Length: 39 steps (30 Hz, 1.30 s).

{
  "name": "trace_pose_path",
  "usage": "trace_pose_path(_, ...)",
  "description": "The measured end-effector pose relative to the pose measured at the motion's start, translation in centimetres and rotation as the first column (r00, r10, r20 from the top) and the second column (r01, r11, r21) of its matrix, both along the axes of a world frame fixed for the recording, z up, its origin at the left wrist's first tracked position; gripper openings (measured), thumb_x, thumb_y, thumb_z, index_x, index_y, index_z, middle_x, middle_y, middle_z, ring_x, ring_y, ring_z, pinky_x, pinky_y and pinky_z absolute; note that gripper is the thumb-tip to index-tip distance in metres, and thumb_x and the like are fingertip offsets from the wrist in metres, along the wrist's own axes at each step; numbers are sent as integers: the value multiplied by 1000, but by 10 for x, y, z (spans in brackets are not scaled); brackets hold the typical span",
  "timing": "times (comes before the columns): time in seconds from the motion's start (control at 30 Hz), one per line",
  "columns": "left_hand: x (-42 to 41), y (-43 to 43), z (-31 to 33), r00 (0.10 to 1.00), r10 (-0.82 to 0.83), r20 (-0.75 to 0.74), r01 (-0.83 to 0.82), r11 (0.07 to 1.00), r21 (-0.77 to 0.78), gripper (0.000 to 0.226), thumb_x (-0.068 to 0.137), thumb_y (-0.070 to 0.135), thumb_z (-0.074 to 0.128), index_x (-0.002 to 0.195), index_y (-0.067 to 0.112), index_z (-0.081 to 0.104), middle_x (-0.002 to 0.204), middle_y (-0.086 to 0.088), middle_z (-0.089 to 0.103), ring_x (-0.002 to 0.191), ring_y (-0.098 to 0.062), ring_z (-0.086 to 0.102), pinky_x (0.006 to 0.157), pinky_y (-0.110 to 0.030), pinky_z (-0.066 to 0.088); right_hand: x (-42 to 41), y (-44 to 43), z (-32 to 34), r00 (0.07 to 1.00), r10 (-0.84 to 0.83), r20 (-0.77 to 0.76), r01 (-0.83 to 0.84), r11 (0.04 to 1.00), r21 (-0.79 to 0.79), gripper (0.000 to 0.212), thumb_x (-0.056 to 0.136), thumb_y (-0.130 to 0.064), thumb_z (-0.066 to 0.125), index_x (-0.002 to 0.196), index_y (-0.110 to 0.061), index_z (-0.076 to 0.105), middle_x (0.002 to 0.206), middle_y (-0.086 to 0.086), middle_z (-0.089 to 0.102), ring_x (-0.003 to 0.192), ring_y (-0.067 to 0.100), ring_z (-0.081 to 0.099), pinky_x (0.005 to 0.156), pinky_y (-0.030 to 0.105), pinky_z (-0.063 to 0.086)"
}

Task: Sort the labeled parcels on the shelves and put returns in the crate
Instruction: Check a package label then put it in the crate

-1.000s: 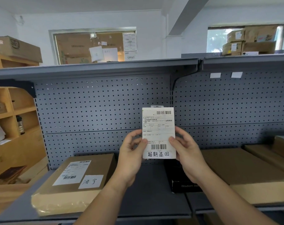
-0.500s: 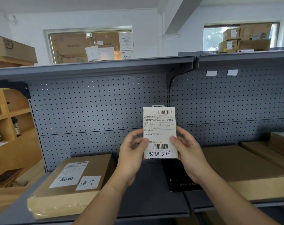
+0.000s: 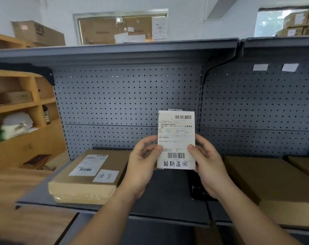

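A small white parcel (image 3: 176,131) is held upright in the air, above the middle of the grey shelf (image 3: 164,191) and in front of the pegboard (image 3: 114,103); its label with barcodes is turned to the camera; the grip of the left hand (image 3: 141,167) is clamped on its left edge, and the grip of the right hand (image 3: 208,165) is clamped on its right edge. A brown parcel (image 3: 90,175) with white labels is laid flat near the shelf's left front corner; a black box (image 3: 194,191) is partly hidden under the right hand; a flat brown box (image 3: 266,177) is laid further right.

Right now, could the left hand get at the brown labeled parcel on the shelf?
Probably yes: the brown parcel lies uncovered beside the left hand, nothing between, though that hand pinches the white parcel.
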<state>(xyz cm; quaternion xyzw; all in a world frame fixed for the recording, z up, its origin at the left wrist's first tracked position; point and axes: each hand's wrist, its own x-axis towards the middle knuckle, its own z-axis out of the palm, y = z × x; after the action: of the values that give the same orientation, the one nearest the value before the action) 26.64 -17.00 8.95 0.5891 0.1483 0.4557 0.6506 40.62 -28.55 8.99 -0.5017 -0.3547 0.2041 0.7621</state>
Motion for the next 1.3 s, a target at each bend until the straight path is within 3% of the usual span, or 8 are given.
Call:
trace_pose_path(0.1, -32, 10, -6, 990, 141, -16, -141, 990, -9, 21, 99, 8, 64, 119, 14, 66, 100, -7, 72, 99, -27, 72, 85, -48, 62, -15, 20, -5, 996, 94, -11, -94, 995, -17, 39, 102, -9, 58, 138, -26, 58, 117, -2, 77, 109, 18, 73, 90, 43, 60)
trace_pose_path(0.2, -82, 26, -9, 923, 365, -123, -356, 930, 90, 21, 99, 12, 65, 117, 21, 67, 113, -4, 71, 104, -27, 70, 84, -38, 60, -39, 45, -11, 979, 205, -7, -205, 978, -40, 40, 102, -9, 58, 138, -26, 57, 118, -2, 76, 110, 17, 73, 88, 41, 61)
trace_pose_path(0.37, -191, 39, -7, 602, 713, -358, -578, 699, 421, 26, 97, 25, 68, 121, 33, 63, 114, 19, 65, 92, 7, 64, 74, -13, 51, -98, 84, -16, 902, 431, -16, -432, 901, -42, 36, 102, -8, 57, 132, -28, 60, 121, -4, 75, 110, 12, 72, 80, 33, 64)
trace_pose_path(0.53, -289, 31, -5, 181, 799, -574, -603, 551, 577, 41, 99, 32, 62, 139, 30, 56, 135, 8, 57, 121, -17, 56, 100, -36, 49, -178, 121, -21, 767, 641, -8, -641, 766, -54, 43, 100, -13, 59, 140, -27, 57, 124, -3, 74, 114, 18, 71, 89, 45, 60)
trace_pose_path(0.67, -362, 28, -14, -4, 798, -603, -594, 483, 644, 45, 99, 31, 63, 143, 25, 54, 146, 3, 54, 131, -20, 52, 109, -35, 44, -249, 150, -24, 649, 760, 21, -758, 649, -71, 41, 101, -14, 57, 139, -29, 56, 120, -5, 75, 111, 15, 72, 86, 40, 60)
trace_pose_path(0.83, -446, 35, -19, -129, 776, -617, -580, 446, 682, 46, 100, 29, 62, 145, 25, 51, 147, 3, 53, 129, -14, 52, 103, -23, 36, -339, 186, -28, 556, 831, 28, -827, 556, -82, 42, 103, -11, 56, 140, -31, 55, 118, -6, 76, 107, 14, 73, 86, 42, 61)
trace_pose_path(1.1, -554, 79, -30, -227, 755, -616, -585, 400, 706, 46, 100, 31, 60, 145, 25, 50, 147, 3, 52, 133, -16, 51, 105, -27, 40, -456, 245, -42, 449, 894, -4, -887, 445, -124, 39, 103, -5, 52, 123, -38, 57, 112, -5, 78, 102, 12, 75, 77, 29, 64)
trace_pose_path(1.3, -606, 117, -69, -223, 686, -693, -620, 448, 644, 43, 101, 29, 58, 143, 24, 51, 147, 1, 53, 133, -21, 51, 107, -34, 43, -521, 296, -80, 410, 910, -62, -890, 384, -248, 41, 105, -8, 52, 142, -26, 51, 121, -2, 75, 111, 18, 72, 95, 47, 57)
